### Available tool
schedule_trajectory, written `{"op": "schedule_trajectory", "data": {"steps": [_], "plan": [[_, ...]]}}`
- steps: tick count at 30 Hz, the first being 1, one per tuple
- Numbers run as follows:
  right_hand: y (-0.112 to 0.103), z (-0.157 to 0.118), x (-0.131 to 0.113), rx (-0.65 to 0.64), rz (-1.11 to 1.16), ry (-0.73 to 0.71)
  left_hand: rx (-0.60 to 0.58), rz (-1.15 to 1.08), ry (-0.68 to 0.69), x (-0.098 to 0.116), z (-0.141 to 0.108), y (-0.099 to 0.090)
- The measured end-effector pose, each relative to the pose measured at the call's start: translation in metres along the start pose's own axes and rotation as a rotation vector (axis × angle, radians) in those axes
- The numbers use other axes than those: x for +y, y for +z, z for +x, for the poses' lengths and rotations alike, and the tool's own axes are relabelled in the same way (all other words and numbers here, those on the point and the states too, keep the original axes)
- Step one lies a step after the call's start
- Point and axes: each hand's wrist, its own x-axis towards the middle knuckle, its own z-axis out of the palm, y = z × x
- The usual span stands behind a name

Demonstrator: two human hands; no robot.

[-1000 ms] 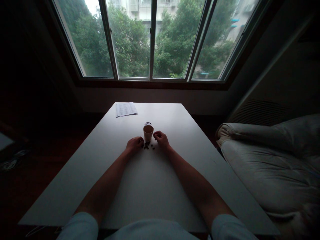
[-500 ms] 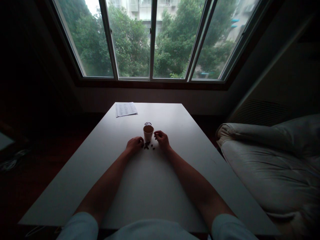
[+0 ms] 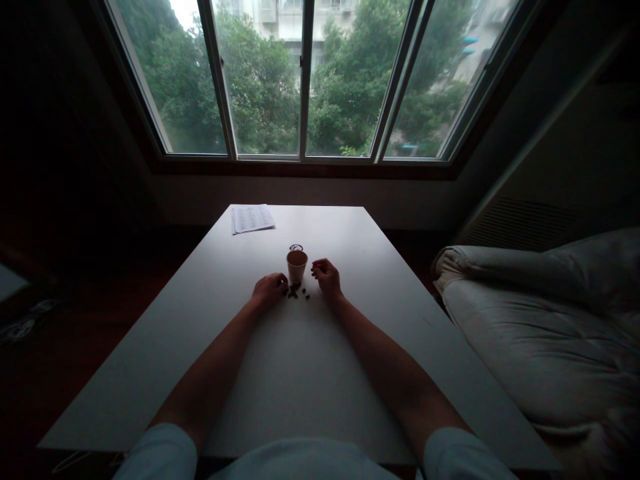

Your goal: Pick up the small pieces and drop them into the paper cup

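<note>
A paper cup [image 3: 297, 268], pale outside and brown inside, stands upright on the white table [image 3: 295, 380]. Several small dark pieces like beans [image 3: 293, 291] lie loose around its near side. Left of the cup, my left hand [image 3: 270, 288] rests low with curled fingers, their tips close to the cup and the pieces. Whatever those fingers may hold is hidden. On the other side, my right hand [image 3: 327, 275] is raised slightly beside the cup, a small gap apart from it. Its fingertips are pinched together; anything between them is too small to make out.
Behind the cup lies a small dark ring-like outline [image 3: 296, 247]. Printed sheets of paper [image 3: 253, 219] lie at the table's far left corner. A cushioned seat [image 3: 540, 320] stands along the right side, and a wide window [image 3: 305, 87] is beyond the table.
My right hand has shifted slightly to the right, away from the cup. My left hand, the cup and the loose dark pieces look unmoved.
</note>
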Motion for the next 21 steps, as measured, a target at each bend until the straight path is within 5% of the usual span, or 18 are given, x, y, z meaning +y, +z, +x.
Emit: {"op": "schedule_trajectory", "data": {"steps": [21], "plan": [[-0.001, -0.0028, -0.0036, 0.056, -0.191, -0.092, -0.001, -0.004, -0.002, 0.0027, -0.0001, -0.0022]]}}
